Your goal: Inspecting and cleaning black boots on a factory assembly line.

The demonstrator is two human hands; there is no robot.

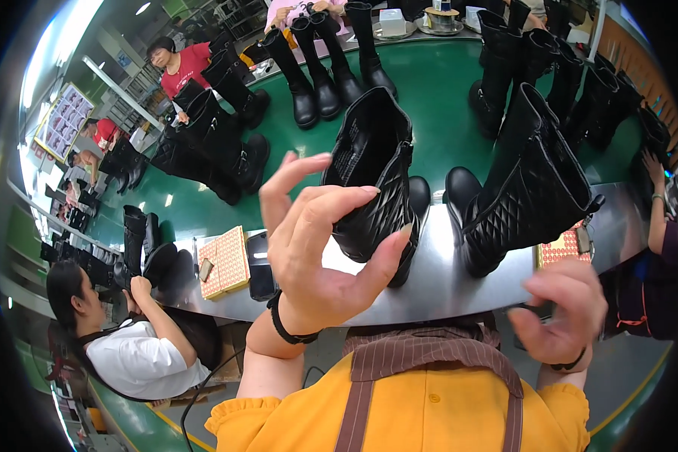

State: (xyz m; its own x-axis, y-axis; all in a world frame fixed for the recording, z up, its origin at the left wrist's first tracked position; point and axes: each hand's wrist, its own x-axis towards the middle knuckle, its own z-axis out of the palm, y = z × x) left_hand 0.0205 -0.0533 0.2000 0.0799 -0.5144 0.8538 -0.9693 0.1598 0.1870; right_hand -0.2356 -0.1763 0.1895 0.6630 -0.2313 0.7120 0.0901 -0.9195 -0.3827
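Observation:
Two tall black boots stand side by side in front of me at the metal table edge. Over the near side of the left boot (384, 203), with its quilted shaft and open top, is my left hand (316, 241). Its fingers are bent and spread, thumb and index tip apart, nothing visible between them; whether it touches the leather I cannot tell. The right boot (516, 203) leans a little, toe pointing away. Below it, nearer my body, hovers my right hand (565, 309), slightly blurred, fingers loosely curled and thumb apart, with nothing seen in it.
A pad of red-dotted sticker sheets (224, 264) and a dark phone-like slab (262, 265) lie left on the metal edge (444, 294). Another sticker pad (557, 250) is behind my right hand. More boots (320, 79) stand across the green table (441, 98). A co-worker (139, 339) sits at left.

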